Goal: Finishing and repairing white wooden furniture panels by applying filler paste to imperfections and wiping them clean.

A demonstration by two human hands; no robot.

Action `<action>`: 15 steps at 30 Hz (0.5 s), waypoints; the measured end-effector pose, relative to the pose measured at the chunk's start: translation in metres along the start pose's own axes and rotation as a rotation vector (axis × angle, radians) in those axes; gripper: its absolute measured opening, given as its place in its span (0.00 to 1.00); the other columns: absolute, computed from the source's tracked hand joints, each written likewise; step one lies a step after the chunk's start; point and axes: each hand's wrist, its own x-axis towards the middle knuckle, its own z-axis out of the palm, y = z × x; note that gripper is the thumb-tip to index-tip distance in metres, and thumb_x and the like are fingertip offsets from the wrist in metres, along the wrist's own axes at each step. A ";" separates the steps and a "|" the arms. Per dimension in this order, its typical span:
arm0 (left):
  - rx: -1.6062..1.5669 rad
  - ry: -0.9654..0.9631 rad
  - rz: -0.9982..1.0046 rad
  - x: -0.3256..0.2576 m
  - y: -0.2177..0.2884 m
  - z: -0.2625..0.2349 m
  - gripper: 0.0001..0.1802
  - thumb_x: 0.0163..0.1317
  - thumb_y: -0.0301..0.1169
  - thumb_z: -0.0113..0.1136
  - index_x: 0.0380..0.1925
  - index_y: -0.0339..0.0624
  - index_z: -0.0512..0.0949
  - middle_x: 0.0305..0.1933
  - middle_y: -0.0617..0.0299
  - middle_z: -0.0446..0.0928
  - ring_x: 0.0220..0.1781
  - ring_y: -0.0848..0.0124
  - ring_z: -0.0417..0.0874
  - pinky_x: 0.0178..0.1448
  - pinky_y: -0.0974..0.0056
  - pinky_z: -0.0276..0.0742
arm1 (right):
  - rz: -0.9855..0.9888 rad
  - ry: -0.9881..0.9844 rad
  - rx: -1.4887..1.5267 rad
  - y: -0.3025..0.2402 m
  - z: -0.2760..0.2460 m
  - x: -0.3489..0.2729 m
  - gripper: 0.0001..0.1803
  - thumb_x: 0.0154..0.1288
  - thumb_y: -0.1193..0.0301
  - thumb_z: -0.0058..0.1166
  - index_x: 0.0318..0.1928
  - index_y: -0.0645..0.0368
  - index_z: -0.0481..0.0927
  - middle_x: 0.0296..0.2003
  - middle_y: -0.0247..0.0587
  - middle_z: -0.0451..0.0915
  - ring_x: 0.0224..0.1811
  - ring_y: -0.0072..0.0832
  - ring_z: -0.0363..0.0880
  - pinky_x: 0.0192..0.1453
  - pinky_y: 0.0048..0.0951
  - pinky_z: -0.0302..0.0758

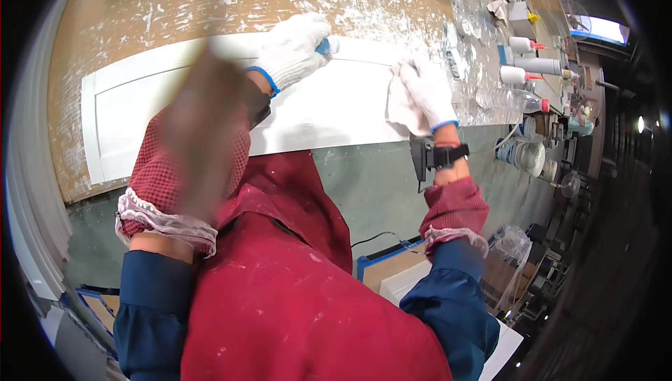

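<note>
Left hand [294, 48] grips a small blue tool [324, 46] pointing right along the white panel [210, 111]; right hand [428, 90] pinches a white cloth [400, 108]

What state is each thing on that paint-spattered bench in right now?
White rectangular panel: flat on the bench, under both hands.
Left hand: in a white knit glove, closed on a small blue object.
Right hand: gloved, pressing a white cloth on the panel.
White bottles with red tips: lying on their sides.
</note>
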 end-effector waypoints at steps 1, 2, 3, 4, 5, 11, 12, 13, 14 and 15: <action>0.002 -0.022 -0.026 0.001 0.000 0.000 0.12 0.50 0.31 0.62 0.37 0.42 0.78 0.43 0.58 0.75 0.49 0.58 0.76 0.52 0.57 0.73 | 0.132 -0.122 0.220 0.002 -0.011 -0.007 0.15 0.60 0.61 0.53 0.39 0.59 0.81 0.35 0.48 0.81 0.35 0.38 0.80 0.42 0.35 0.76; 0.000 -0.014 -0.031 0.001 -0.001 -0.001 0.12 0.50 0.31 0.62 0.37 0.42 0.78 0.43 0.58 0.75 0.49 0.58 0.76 0.52 0.57 0.73 | 0.136 -0.021 0.283 0.017 -0.008 -0.017 0.16 0.59 0.60 0.55 0.39 0.60 0.81 0.34 0.46 0.81 0.33 0.32 0.79 0.39 0.30 0.75; 0.006 0.002 -0.017 0.001 -0.002 0.000 0.12 0.51 0.31 0.62 0.36 0.42 0.78 0.42 0.59 0.75 0.49 0.58 0.76 0.52 0.58 0.73 | 0.127 0.035 0.408 0.021 -0.015 -0.031 0.15 0.59 0.61 0.55 0.39 0.60 0.81 0.33 0.46 0.81 0.34 0.32 0.79 0.40 0.30 0.75; 0.012 0.007 0.004 -0.001 -0.001 0.001 0.11 0.51 0.31 0.61 0.35 0.42 0.77 0.41 0.59 0.75 0.48 0.58 0.76 0.51 0.58 0.73 | 0.205 0.012 0.372 0.030 -0.023 -0.045 0.15 0.59 0.61 0.56 0.40 0.59 0.81 0.34 0.45 0.81 0.35 0.32 0.79 0.42 0.31 0.75; 0.009 0.001 0.003 -0.003 -0.001 0.001 0.11 0.51 0.31 0.61 0.35 0.42 0.77 0.41 0.59 0.75 0.48 0.58 0.76 0.51 0.58 0.73 | 0.281 -0.012 0.337 0.037 -0.028 -0.054 0.14 0.60 0.62 0.56 0.41 0.58 0.82 0.35 0.45 0.81 0.36 0.33 0.80 0.43 0.31 0.75; -0.020 0.029 0.015 -0.003 -0.004 0.000 0.12 0.51 0.33 0.61 0.37 0.43 0.77 0.42 0.59 0.75 0.47 0.58 0.77 0.51 0.58 0.74 | 0.127 0.084 0.068 0.022 -0.023 -0.055 0.18 0.60 0.61 0.55 0.49 0.54 0.79 0.42 0.45 0.81 0.43 0.38 0.80 0.49 0.34 0.75; 0.009 0.037 0.013 -0.002 -0.005 0.001 0.13 0.52 0.33 0.61 0.38 0.43 0.77 0.42 0.59 0.75 0.47 0.57 0.77 0.51 0.58 0.74 | 0.129 0.080 0.073 0.020 -0.014 -0.050 0.18 0.60 0.61 0.55 0.49 0.54 0.79 0.42 0.45 0.81 0.43 0.38 0.80 0.49 0.34 0.75; 0.033 0.041 0.020 -0.001 -0.003 0.002 0.13 0.52 0.33 0.61 0.38 0.43 0.77 0.43 0.59 0.75 0.47 0.57 0.77 0.51 0.58 0.74 | -0.005 0.104 0.065 0.021 -0.006 -0.044 0.15 0.61 0.64 0.54 0.47 0.56 0.79 0.42 0.46 0.80 0.42 0.37 0.79 0.48 0.33 0.75; 0.030 0.032 0.025 0.000 -0.002 0.003 0.13 0.52 0.33 0.61 0.38 0.43 0.77 0.43 0.59 0.75 0.47 0.57 0.77 0.51 0.58 0.74 | -0.139 0.125 0.056 0.023 0.001 -0.038 0.13 0.62 0.67 0.54 0.45 0.59 0.79 0.41 0.47 0.80 0.41 0.37 0.79 0.48 0.32 0.75; 0.031 0.027 0.019 0.000 -0.002 0.001 0.13 0.52 0.33 0.61 0.38 0.43 0.77 0.43 0.59 0.75 0.47 0.57 0.77 0.51 0.58 0.74 | -0.137 0.121 0.061 0.025 0.010 -0.027 0.13 0.62 0.67 0.54 0.45 0.59 0.79 0.41 0.47 0.80 0.41 0.37 0.79 0.48 0.32 0.75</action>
